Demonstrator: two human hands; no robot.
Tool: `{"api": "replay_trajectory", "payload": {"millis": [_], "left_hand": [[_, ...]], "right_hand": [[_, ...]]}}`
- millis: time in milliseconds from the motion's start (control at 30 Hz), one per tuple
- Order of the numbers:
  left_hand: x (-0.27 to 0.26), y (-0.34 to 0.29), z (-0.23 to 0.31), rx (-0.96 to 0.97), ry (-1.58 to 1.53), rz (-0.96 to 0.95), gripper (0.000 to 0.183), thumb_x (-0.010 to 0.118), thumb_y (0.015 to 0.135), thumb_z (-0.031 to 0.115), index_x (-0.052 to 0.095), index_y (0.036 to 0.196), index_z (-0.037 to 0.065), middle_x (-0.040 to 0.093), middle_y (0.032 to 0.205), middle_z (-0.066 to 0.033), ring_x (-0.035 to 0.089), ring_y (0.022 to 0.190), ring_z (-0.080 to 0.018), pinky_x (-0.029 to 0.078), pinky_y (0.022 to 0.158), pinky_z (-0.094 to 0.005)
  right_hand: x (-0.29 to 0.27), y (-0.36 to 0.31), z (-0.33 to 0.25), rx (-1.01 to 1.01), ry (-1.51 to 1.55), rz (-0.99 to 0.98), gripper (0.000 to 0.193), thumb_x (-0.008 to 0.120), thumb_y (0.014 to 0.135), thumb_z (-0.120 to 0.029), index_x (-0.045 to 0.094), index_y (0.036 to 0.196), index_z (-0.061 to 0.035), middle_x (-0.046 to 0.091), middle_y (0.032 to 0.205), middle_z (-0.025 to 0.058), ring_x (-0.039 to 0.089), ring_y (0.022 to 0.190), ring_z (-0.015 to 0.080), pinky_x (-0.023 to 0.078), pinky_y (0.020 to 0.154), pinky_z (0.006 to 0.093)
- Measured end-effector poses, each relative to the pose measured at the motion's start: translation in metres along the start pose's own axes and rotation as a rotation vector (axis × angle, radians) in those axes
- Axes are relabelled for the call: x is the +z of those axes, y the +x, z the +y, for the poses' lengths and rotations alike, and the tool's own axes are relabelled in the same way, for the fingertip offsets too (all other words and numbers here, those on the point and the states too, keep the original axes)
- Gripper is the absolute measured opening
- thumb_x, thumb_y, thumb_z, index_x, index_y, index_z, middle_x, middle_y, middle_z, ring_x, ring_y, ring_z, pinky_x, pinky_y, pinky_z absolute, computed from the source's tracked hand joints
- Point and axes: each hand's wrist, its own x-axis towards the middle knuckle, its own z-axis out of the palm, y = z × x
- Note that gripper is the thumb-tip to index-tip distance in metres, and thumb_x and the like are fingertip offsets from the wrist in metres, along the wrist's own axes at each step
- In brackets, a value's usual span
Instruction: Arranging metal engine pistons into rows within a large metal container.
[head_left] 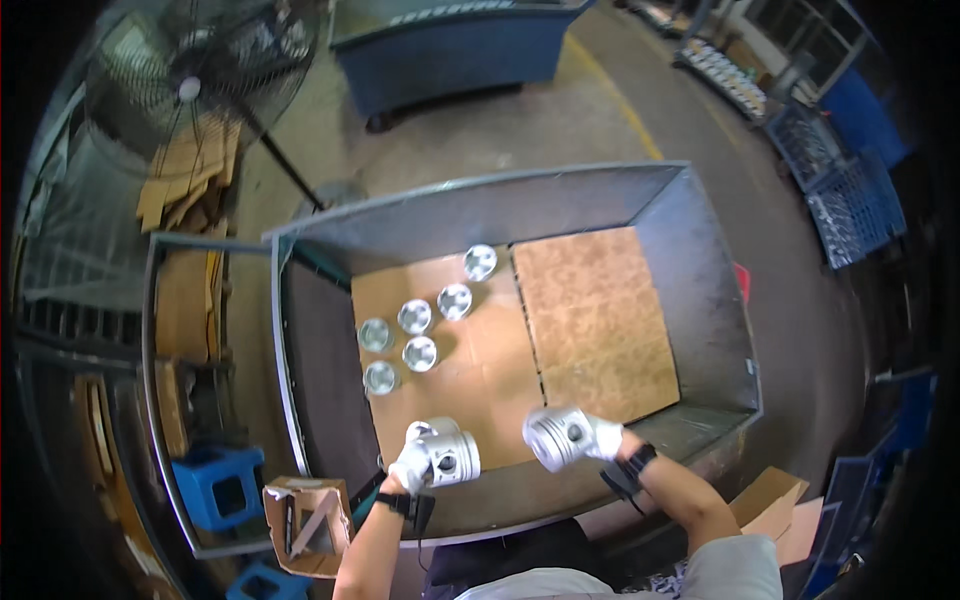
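Note:
White gloves cover both my hands. My left hand point(412, 470) is closed on a silver engine piston point(455, 461) with ring grooves and a pin hole, above the near left of a metal bin. Just behind it a second round metal part point(432, 427) shows, partly hidden; whether my fingers hold it too I cannot tell. My right hand point(602, 437) grips another piston point(556, 440), tilted, over the bin's near side. Several pistons point(420, 354) stand apart from each other on the cardboard sheet point(480, 400) at the left of the bin floor.
Grey metal walls point(480, 205) surround the bin floor, with a brown board point(595, 310) on its right half. A fan point(190, 90) stands far left, a blue cart point(450, 60) behind. Near left are a cardboard box point(308, 525) and blue stool point(220, 490); blue crates point(850, 210) stand right.

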Motion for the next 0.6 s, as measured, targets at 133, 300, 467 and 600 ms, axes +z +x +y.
{"api": "replay_trajectory", "payload": {"millis": [133, 300, 467, 600], "left_hand": [[-0.016, 0.000, 0.150, 0.293, 0.318, 0.020, 0.019, 0.058, 0.084, 0.019, 0.063, 0.100, 0.010, 0.066, 0.091, -0.0075, 0.066, 0.082, -0.0223, 0.054, 0.071, -0.0346], [-0.037, -0.068, 0.268, 0.337, 0.564, 0.103, 0.035, 0.076, 0.069, 0.033, 0.067, 0.095, 0.012, 0.069, 0.086, -0.0089, 0.067, 0.076, -0.0295, 0.054, 0.067, -0.0372], [-0.023, -0.108, 0.293, 0.508, 0.587, 0.046, 0.046, 0.082, 0.062, 0.037, 0.067, 0.097, 0.012, 0.068, 0.088, -0.0068, 0.066, 0.080, -0.0291, 0.053, 0.070, -0.0378], [0.010, -0.117, 0.318, 0.579, 0.638, -0.098, 0.043, 0.082, 0.060, 0.036, 0.068, 0.095, 0.014, 0.068, 0.088, -0.0060, 0.065, 0.081, -0.0290, 0.052, 0.069, -0.0400]], "right_hand": [[0.040, -0.117, 0.015, -0.099, 0.019, 0.352, 0.025, 0.062, 0.086, -0.003, 0.064, 0.111, -0.0063, 0.066, 0.105, -0.0004, 0.058, 0.095, 0.0089, 0.049, 0.085, 0.0260], [0.119, -0.219, 0.044, -0.186, 0.118, 0.691, 0.019, 0.064, 0.085, -0.004, 0.066, 0.104, -0.0066, 0.066, 0.096, -0.0026, 0.058, 0.086, 0.0075, 0.051, 0.078, 0.0258], [0.195, -0.289, 0.098, -0.354, 0.663, 0.877, 0.021, 0.065, 0.086, -0.005, 0.065, 0.107, -0.0041, 0.066, 0.098, -0.0005, 0.060, 0.087, 0.0088, 0.051, 0.077, 0.0261], [0.269, -0.340, 0.117, -0.511, 0.826, 1.102, 0.018, 0.061, 0.089, -0.007, 0.065, 0.106, -0.0036, 0.066, 0.097, -0.0002, 0.061, 0.086, 0.0100, 0.052, 0.076, 0.0269]]}}
